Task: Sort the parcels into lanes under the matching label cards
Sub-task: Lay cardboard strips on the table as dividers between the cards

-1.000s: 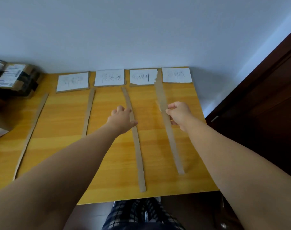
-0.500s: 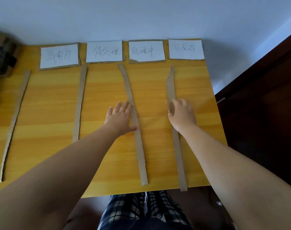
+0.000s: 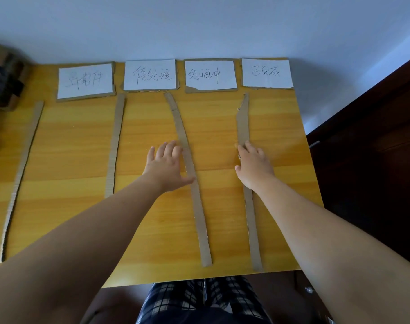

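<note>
Yellow wood-grain table (image 3: 281,127) against a pale wall (image 3: 199,24); dark wooden door (image 3: 374,136) off the table's right side. Four handwritten label cards (image 3: 150,74) line the table's far edge, and four cardboard strips (image 3: 115,146) run toward its near edge. Left hand (image 3: 165,164) flat mid-table, fingers straight, slightly apart, thumb touching third strip (image 3: 190,174). Right hand (image 3: 254,167) flat on fourth strip (image 3: 243,122), fingers straight, close together. A second ago it was fisted on that strip, whose far end overlapped the cards; now the strip stops short of them. Parcel (image 3: 5,76) at table's far-left corner, cropped, blurry.
</note>
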{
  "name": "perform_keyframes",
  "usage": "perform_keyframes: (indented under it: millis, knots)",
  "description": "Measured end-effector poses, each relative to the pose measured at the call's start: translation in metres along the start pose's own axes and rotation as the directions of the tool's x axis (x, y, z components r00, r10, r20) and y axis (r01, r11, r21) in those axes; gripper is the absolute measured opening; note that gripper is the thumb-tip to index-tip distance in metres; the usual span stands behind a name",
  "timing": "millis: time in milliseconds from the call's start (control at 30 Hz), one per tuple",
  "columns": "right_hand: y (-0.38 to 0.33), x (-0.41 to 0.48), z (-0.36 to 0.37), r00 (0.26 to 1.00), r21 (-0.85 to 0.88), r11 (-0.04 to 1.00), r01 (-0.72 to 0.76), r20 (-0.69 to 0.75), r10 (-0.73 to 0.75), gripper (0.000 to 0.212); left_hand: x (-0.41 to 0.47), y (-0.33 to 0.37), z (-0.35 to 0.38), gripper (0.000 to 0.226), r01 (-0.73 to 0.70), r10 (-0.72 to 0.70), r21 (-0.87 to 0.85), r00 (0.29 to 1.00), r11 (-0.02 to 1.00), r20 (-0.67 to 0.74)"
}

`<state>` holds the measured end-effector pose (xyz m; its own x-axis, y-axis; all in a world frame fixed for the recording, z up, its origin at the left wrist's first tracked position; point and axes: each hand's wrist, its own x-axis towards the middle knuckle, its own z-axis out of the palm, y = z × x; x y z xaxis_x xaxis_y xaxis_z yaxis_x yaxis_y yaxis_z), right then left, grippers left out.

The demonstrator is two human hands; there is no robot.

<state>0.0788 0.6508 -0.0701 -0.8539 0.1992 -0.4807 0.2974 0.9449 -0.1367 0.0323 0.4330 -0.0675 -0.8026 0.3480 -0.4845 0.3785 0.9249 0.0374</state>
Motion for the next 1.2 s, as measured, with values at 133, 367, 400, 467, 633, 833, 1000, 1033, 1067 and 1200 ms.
perform_keyframes:
  millis: [133,367,400,467,633,833,1000,1033,1067,1200]
  knots:
    - [0.003,0.008,-0.006,0.999,-0.02,1.0,0.022,0.03,-0.021,0.068,0.003,0.011,0.001,0.107,-0.008,0.006,0.044,0.999,0.999,0.042]
    - [0.008,0.013,-0.009,0.998,-0.051,0.998,0.021,0.056,-0.018,0.074,0.01,0.008,0.0,0.111,-0.031,0.023,0.115,0.997,0.993,0.073]
    - [0.008,0.013,-0.008,0.999,-0.041,0.999,0.019,0.051,-0.016,0.074,0.011,0.006,-0.002,0.112,-0.042,0.031,0.13,0.996,0.991,0.084]
    - [0.007,0.013,-0.005,0.999,-0.026,0.999,0.018,0.041,-0.017,0.074,0.012,0.003,-0.007,0.113,-0.057,0.043,0.153,0.994,0.987,0.099]
    - [0.007,0.01,-0.007,0.999,-0.023,0.999,0.032,0.042,-0.031,0.074,0.009,-0.003,-0.009,0.113,-0.055,0.039,0.149,0.993,0.987,0.11]
    - [0.003,-0.002,-0.026,0.997,-0.003,0.999,0.033,0.07,-0.033,0.068,-0.004,-0.002,-0.028,0.103,-0.058,0.056,0.116,0.998,0.992,0.016]
    - [-0.016,-0.015,-0.06,0.995,0.021,0.996,0.088,0.053,-0.089,0.058,-0.033,-0.012,-0.065,0.08,-0.038,0.041,0.023,0.985,0.999,-0.168]
    - [-0.023,-0.018,-0.068,0.993,0.022,0.993,0.113,0.04,-0.114,0.055,-0.039,-0.017,-0.073,0.074,-0.033,0.031,-0.008,0.977,0.999,-0.209]
    - [-0.03,-0.021,-0.076,0.99,0.02,0.99,0.138,0.026,-0.139,0.052,-0.046,-0.022,-0.08,0.069,-0.031,0.02,-0.04,0.969,0.999,-0.247]
    - [-0.068,-0.038,-0.104,0.977,-0.01,0.979,0.201,-0.076,-0.202,0.043,-0.077,-0.054,-0.108,0.059,-0.028,-0.014,-0.124,0.947,0.992,-0.322]
